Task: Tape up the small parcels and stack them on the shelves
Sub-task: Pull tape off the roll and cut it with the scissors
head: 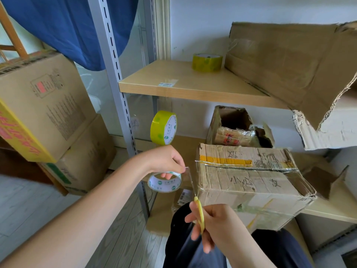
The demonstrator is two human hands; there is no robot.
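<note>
1. While the left hand [164, 161] pinches a stretched strip of clear tape at its upper edge, a tape roll [164, 182] hangs under its fingers; that grip holds the tape and roll
2. Right hand [212, 223] is curled round yellow-handled scissors [199, 209]; the thin blades point up along the strip of tape, just left of the parcel's near corner
3. Parcel [249, 186], a worn brown cardboard box with handwritten marks and old tape, lies over the person's lap with its far end on the lower shelf [328, 214]; the clear strip runs from its left corner to the left hand
4. Behind the parcel, on the lower shelf: an open carton [229, 120] with a plastic-wrapped bundle [231, 137] inside
5. Second yellow-green tape roll [164, 127] stands on edge left of the open carton, close to the grey slotted upright [119, 88]; what carries it, cannot tell
6. Upper shelf [185, 84], pale wood, carries a third yellowish roll [207, 61] lying flat near the wall, and to the right a large torn cardboard box [289, 70] that overhangs the shelf edge
7. Left side: two big printed cartons [44, 105] stacked, a blue cloth [67, 26] hanging above them
8. Floor [119, 235] is grey wood-grain plank; dark trousers [193, 248] show at bottom centre
</note>
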